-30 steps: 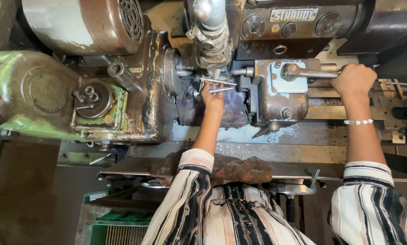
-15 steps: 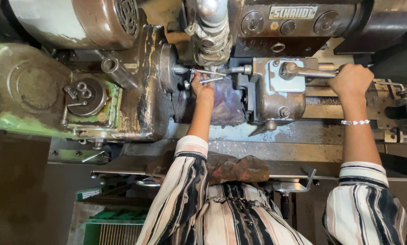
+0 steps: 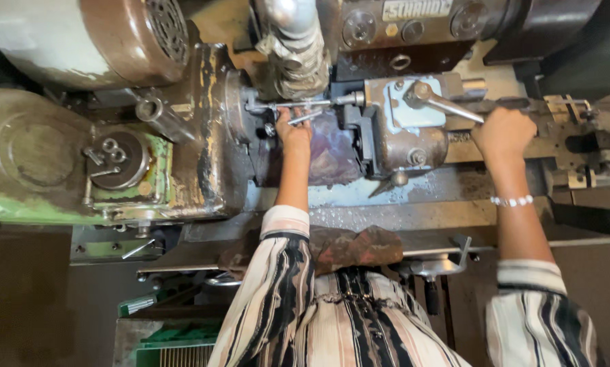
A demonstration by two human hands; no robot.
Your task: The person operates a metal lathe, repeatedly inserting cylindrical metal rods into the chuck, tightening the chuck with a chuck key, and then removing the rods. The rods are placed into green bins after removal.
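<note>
We are leaning over one big lathe (image 3: 203, 170), green and brown and grimy, with one round motor (image 3: 101, 41) above and to the left of our left hand (image 3: 293, 130). Just right of that hand sits one grey tool block (image 3: 403, 132), and one lever (image 3: 448, 103) runs from its top across to our right hand (image 3: 503, 130).

The left hand is closed round one thin metal rod (image 3: 298, 105) that lies crosswise between the lathe's head and the block; a second short pin seems to poke out by the fingers, though we cannot tell whether it is a separate piece. The right hand is wrapped over the far end of the lever, fingers curled shut on it.

The chief danger, as we judge it, lies at the left hand: it is deep in the narrow gap, so if the right hand pulls the lever and the block slides closer, the fingers could be pinched. Should the head turn, the loose striped sleeve (image 3: 278, 272) could catch. One rag (image 3: 346, 246) lies near our waist, below both hands, and one bead bracelet (image 3: 512, 201) on the right wrist could snag too.
</note>
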